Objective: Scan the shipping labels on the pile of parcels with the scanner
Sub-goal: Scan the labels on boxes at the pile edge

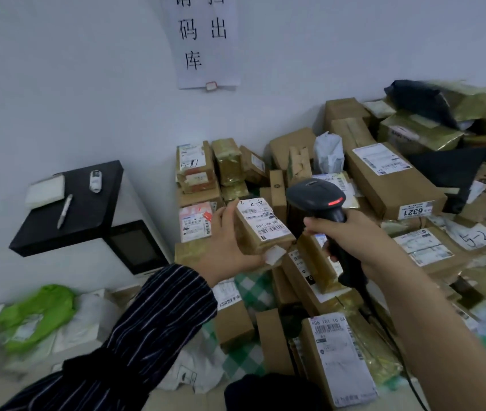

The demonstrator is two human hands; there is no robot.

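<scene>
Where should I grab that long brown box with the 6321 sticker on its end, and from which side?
Probably the near end of the long brown box, from above, thumb and fingers spanning its narrow width just behind the 6321 sticker. It lies on top of the pile, that end juts toward you, and this leaves its shipping label uncovered.
</scene>
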